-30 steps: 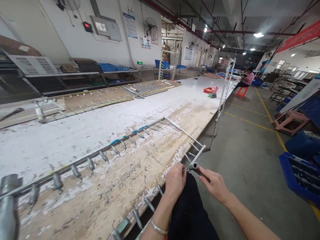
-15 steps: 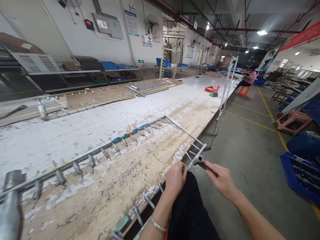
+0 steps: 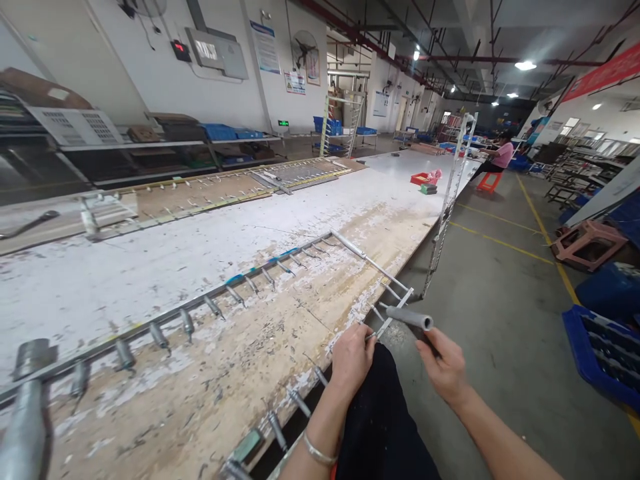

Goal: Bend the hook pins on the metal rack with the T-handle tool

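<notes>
Tubular tool (image 3: 407, 317) swung rightward, held in right grip (image 3: 444, 367) — left grip (image 3: 353, 357) unclear — wall poster (image 3: 265, 47) unreadable.

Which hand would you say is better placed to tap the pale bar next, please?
Probably the right hand: it holds the metal tool, which overlaps the pale bar in this view. The left hand, at the bar's near end, seems better suited to steadying.
</notes>
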The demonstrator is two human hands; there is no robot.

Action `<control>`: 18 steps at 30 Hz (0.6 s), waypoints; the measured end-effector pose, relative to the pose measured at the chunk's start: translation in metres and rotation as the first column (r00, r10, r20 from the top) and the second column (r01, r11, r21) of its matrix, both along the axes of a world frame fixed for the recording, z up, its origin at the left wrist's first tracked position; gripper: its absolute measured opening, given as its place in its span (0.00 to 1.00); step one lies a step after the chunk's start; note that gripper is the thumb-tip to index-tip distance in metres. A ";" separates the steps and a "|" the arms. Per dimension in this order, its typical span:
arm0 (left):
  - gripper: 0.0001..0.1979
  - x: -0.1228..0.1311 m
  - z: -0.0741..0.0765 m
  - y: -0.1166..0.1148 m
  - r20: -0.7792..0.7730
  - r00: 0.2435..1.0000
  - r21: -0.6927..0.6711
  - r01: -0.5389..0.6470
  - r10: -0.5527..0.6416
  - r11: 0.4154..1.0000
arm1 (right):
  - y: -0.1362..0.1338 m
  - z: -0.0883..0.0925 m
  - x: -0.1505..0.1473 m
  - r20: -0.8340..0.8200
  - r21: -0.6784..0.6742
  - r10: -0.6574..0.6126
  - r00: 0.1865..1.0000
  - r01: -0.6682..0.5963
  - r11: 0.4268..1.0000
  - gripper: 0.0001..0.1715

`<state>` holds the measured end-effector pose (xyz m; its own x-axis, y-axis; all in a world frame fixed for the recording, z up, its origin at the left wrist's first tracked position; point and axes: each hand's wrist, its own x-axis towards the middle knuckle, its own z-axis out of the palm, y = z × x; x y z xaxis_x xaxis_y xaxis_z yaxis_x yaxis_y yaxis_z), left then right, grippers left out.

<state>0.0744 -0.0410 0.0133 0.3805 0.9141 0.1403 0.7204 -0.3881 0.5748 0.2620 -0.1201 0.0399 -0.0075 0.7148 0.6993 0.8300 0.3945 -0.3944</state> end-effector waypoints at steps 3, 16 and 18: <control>0.06 0.000 -0.001 0.000 -0.004 1.000 -0.002 -0.004 0.004 1.000 | 0.001 -0.001 -0.001 0.109 -0.188 0.056 0.993 -0.034 0.982 0.18; 0.05 0.000 0.000 0.000 -0.010 1.000 -0.001 -0.003 0.003 1.000 | -0.001 0.004 0.002 0.036 -0.222 0.082 0.996 -0.072 0.972 0.18; 0.05 -0.001 0.000 0.000 -0.005 1.000 0.010 0.006 -0.006 1.000 | -0.001 0.005 0.002 -0.043 -0.091 0.028 0.999 -0.032 0.995 0.18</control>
<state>0.0735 -0.0411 0.0133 0.3870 0.9102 0.1477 0.7206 -0.3984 0.5674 0.2640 -0.1211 0.0445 -0.0023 0.7756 0.6312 0.8004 0.3799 -0.4638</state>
